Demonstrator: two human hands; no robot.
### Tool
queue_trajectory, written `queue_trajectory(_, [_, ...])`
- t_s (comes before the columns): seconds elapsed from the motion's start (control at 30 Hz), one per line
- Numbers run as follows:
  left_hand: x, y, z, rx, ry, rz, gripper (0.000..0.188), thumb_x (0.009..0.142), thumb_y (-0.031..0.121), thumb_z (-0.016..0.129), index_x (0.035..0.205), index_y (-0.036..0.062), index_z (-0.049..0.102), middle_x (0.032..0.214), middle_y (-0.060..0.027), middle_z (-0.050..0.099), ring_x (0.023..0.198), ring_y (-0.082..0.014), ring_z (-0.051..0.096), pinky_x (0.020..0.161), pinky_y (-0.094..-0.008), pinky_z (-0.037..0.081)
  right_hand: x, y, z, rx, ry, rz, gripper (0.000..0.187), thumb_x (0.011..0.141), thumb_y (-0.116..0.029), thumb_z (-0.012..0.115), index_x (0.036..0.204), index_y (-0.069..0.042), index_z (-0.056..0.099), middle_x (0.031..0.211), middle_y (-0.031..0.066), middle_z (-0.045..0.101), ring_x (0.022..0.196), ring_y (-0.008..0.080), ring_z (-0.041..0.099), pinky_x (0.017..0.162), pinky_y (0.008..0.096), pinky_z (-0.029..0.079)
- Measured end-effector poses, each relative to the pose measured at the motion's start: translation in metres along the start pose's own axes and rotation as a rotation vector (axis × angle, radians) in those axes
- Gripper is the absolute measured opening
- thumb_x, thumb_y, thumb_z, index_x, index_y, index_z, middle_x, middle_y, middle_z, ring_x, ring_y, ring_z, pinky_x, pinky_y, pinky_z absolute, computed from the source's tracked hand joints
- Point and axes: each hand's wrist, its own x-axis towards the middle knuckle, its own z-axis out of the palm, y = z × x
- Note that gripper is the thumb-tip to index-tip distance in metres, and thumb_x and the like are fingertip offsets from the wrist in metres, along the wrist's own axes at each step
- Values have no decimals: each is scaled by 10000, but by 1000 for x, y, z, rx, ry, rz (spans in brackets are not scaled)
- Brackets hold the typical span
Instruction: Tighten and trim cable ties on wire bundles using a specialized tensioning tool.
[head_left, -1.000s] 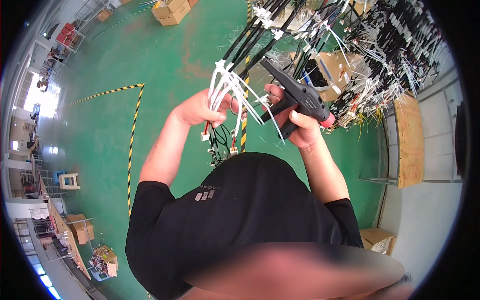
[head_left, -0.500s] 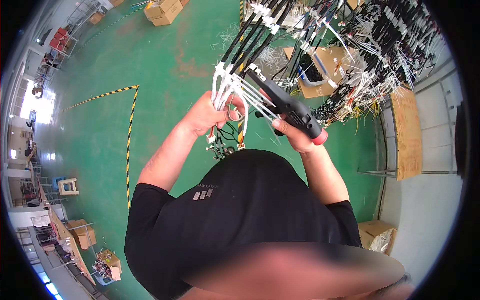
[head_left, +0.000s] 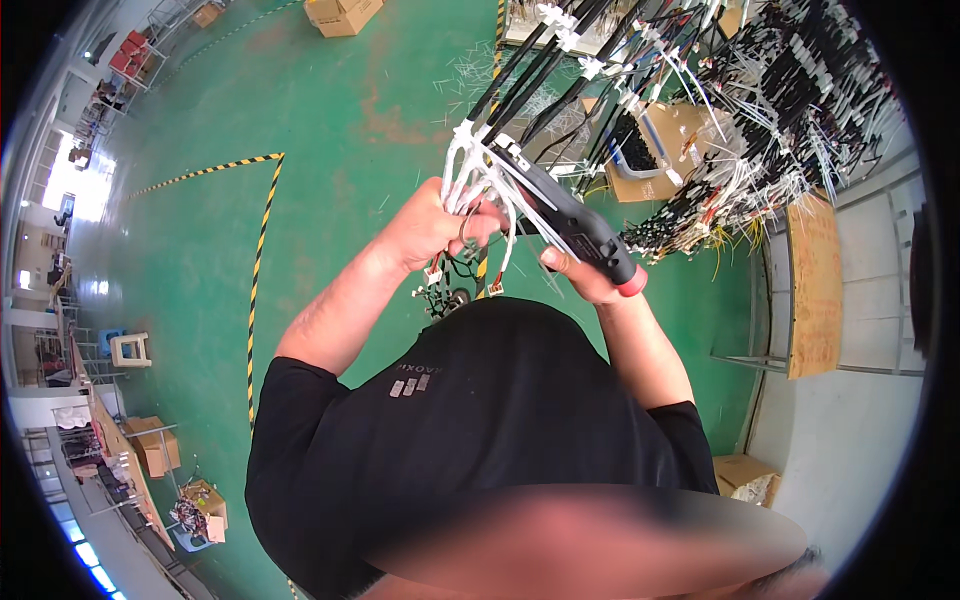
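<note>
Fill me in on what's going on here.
A black-shirted person is at work with both hands. The left hand grips a bundle of white-sleeved wires, with small white plastic connectors hanging below it. The right hand holds a black gun-shaped hand tool with a red end; its nose is close to where those wires meet long black cables, though I cannot tell whether it touches them. A dense mass of black and white wiring is ahead to the right.

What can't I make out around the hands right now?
All in the head view:
Right hand: most fingers hidden behind the black pistol-shaped tool with red end.
Tool's nose: too small, crowded by white sleeved wires.
Left hand: fingertips partly covered by those wires.
Long black cables: cut off by the upper edge.
</note>
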Motion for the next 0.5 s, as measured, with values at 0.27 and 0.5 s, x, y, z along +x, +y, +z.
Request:
queue_trajectory(0.27, [-3,-1,14,172,121,14,226,926,187,866,993,-1,760,749,-19,705,518,-51,539,460,-241,406,12,0,2,-274,29,-133,614,992,-324,764,1506,-36,592,1551,173,576,1501,402,467,1254,496,338])
queue_trajectory(0.5, [-5,1,10,118,103,29,268,936,227,869,1064,11,773,803,-22,720,555,-49,560,471,-233,425,-1,5,10,101,137,33,646,934,-164,828,1523,-60,583,1530,116,603,1402,245,564,1157,430,454])
